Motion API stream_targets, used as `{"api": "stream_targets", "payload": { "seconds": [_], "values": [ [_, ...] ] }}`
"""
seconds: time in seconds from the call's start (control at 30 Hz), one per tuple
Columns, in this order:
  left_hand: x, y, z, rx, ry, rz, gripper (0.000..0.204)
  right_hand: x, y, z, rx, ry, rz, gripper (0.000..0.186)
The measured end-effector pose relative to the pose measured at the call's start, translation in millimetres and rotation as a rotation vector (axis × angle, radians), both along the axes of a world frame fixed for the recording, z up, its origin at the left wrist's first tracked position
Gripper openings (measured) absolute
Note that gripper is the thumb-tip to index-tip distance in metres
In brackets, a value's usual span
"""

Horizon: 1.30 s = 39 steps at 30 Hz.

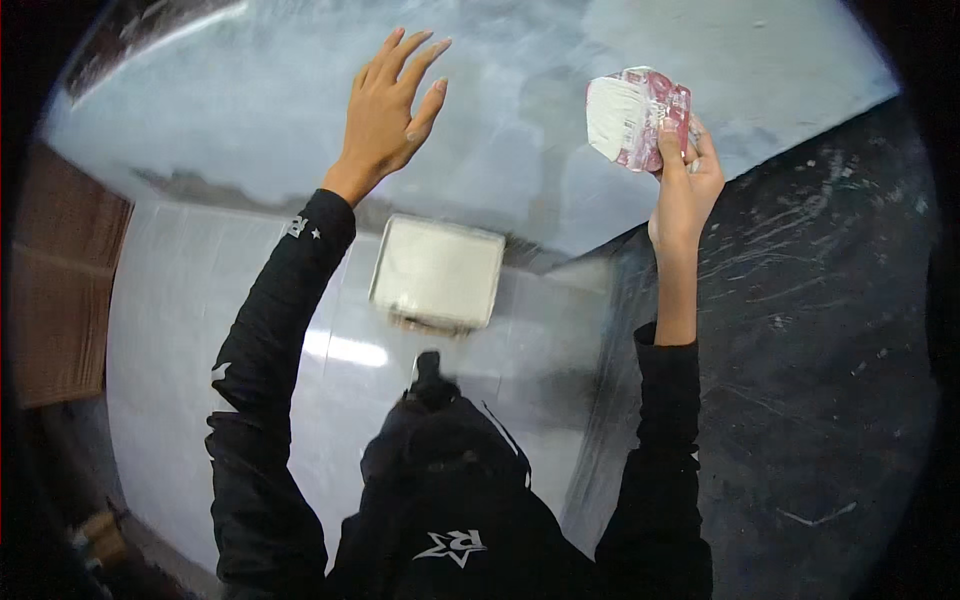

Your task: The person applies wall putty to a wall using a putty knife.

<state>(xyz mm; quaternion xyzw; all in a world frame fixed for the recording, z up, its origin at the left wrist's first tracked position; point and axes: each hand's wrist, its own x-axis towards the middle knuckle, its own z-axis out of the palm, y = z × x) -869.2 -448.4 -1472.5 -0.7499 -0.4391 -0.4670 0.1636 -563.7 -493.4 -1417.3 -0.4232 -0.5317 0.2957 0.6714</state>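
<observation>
Red-and-white crumpled plastic packet [638, 117] sits pinched in your right hand [685, 185] at one o'clock, your left hand [388, 110] spread empty at eleven; next, I judge, bring both together.

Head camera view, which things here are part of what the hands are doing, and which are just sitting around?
In use:
- right hand gripping a red and white block, raised at the wall
- left hand, open, fingers spread, on or near the pale wall; contact unclear

Lying about:
- square pale tray below, between the arms
- brown cardboard at the left edge
- dark scuffed surface to the right
</observation>
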Motion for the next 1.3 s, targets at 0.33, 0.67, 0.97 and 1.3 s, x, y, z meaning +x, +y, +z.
{"api": "stream_targets", "payload": {
  "seconds": [0.33,0.67,0.97,1.3],
  "values": [
    [-53,-111,-115,-0.444,-0.065,0.109,0.043,-58,-31,-125,-0.374,-0.121,0.096,0.033],
    [-94,-141,-262,-0.756,-0.197,-0.023,0.041,-104,-74,-292,-0.612,-0.482,-0.002,0.028],
    [-92,-147,-392,-0.975,-0.380,0.012,0.043,-133,-46,-401,-0.657,-0.784,0.067,0.029],
    [-46,-148,-448,-1.345,-1.485,-0.035,0.074,-132,-33,-445,-0.612,-0.917,0.098,0.031]
  ]
}}
